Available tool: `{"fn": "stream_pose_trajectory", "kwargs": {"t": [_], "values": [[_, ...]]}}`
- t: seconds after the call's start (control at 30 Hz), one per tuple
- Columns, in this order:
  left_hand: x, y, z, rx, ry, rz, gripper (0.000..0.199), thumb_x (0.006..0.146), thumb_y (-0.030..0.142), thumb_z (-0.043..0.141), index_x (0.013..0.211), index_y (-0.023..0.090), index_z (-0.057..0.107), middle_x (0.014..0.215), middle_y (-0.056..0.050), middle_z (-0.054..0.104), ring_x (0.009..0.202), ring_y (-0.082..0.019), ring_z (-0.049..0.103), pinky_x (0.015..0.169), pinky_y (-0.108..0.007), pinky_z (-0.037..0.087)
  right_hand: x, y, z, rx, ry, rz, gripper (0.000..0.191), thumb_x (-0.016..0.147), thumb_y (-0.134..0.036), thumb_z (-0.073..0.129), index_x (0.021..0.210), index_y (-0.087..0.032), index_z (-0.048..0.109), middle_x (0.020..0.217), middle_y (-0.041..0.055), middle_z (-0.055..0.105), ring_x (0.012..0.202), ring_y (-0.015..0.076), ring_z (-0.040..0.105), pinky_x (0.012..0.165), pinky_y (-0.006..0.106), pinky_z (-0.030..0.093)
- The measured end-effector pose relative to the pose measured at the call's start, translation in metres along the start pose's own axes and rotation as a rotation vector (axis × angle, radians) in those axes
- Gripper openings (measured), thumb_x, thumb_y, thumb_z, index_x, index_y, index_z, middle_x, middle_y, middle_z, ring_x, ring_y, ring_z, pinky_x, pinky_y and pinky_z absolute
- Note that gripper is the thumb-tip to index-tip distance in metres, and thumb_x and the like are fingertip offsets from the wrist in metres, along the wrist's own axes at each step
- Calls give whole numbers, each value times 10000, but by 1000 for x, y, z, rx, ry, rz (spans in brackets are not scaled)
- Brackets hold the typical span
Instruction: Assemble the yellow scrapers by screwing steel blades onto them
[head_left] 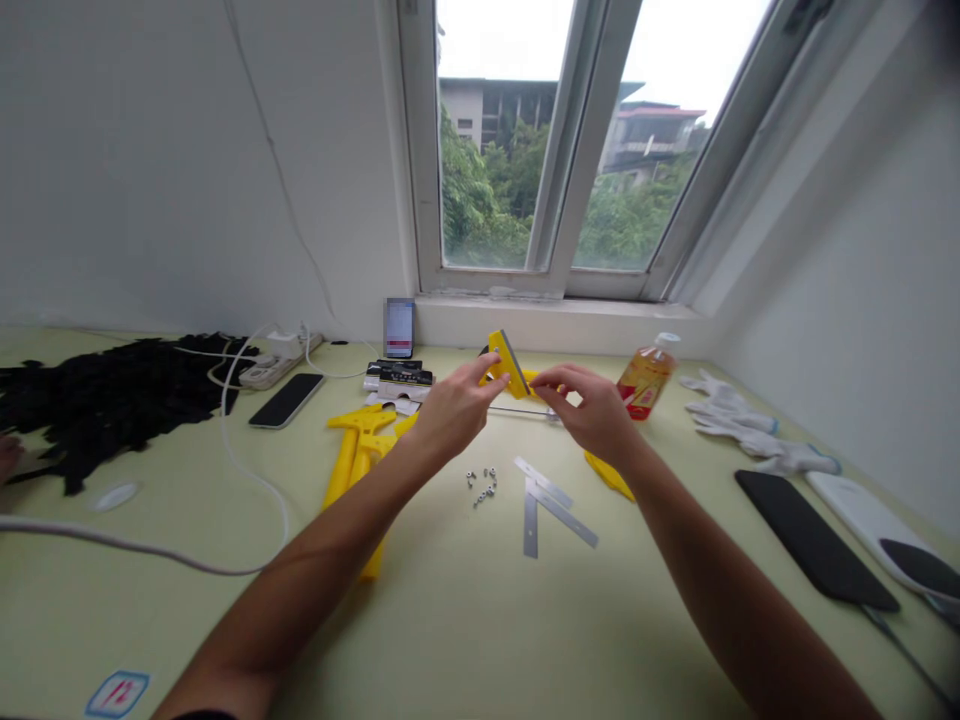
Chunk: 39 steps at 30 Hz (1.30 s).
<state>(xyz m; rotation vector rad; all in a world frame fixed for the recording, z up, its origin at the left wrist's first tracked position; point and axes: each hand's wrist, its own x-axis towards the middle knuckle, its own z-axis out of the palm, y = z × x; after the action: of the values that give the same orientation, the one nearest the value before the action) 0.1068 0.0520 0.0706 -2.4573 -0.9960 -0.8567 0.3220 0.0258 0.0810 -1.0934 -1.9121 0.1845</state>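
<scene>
My left hand point(459, 405) is closed on a yellow scraper head point(504, 362) with a grey blade strip along its edge, held tilted above the table. My right hand point(589, 405) pinches at the lower end of the scraper head; what sits between its fingertips is too small to make out. Below the hands lie several small metal nuts or screws point(486, 490) in a loose group. Beside them are flat metal blades point(531, 520), partly overlapping. Yellow scraper handles point(347, 465) lie by my left forearm, and another yellow part point(609, 475) is partly hidden behind my right wrist.
A bottle of orange liquid point(646, 380), white gloves point(739, 425) and a black power bank-like slab point(814, 540) are on the right. Leftward are a phone point(286, 400), a power strip point(277, 368), white cables and a black pile point(127, 390). Another person's hand point(9, 455) shows at the left edge.
</scene>
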Motion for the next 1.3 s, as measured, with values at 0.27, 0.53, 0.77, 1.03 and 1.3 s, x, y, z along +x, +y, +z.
{"fn": "stream_pose_trajectory", "kwargs": {"t": [0.27,0.53,0.77,1.03,1.3], "values": [[-2,15,-1,14,-7,50,406,895,77,465,1230,222,644,1304,-108,576,1026,-211,636,818,-305,558,-2,-12,9,-173,27,-150,132,916,-248,555,885,-216,679,831,44,711,804,198,621,770,348,485],[-2,23,-3,-17,9,46,377,902,77,466,1205,199,653,1322,-118,568,1029,-221,630,822,-332,558,-4,-16,9,-225,84,-112,85,896,-251,601,970,-218,625,815,40,699,846,229,577,815,372,448],[-2,21,-3,-115,13,-33,341,899,113,503,1158,235,690,1297,-93,590,987,-199,652,797,-308,560,-11,-18,23,-411,112,-196,144,936,-193,511,1017,-227,625,890,60,715,864,237,566,815,381,403],[-2,18,1,-220,-32,-110,318,924,171,494,1144,251,710,1301,-90,585,786,-138,663,781,-319,557,-13,-19,28,-473,125,-207,129,935,-178,504,975,-221,619,878,51,723,858,235,579,801,368,392],[-2,11,5,-316,-58,-168,284,909,164,508,1051,240,742,1248,-88,612,932,-181,669,866,-333,541,-19,-19,33,-636,48,-283,265,934,-128,457,1129,-216,614,864,56,727,854,255,572,796,399,368]]}}
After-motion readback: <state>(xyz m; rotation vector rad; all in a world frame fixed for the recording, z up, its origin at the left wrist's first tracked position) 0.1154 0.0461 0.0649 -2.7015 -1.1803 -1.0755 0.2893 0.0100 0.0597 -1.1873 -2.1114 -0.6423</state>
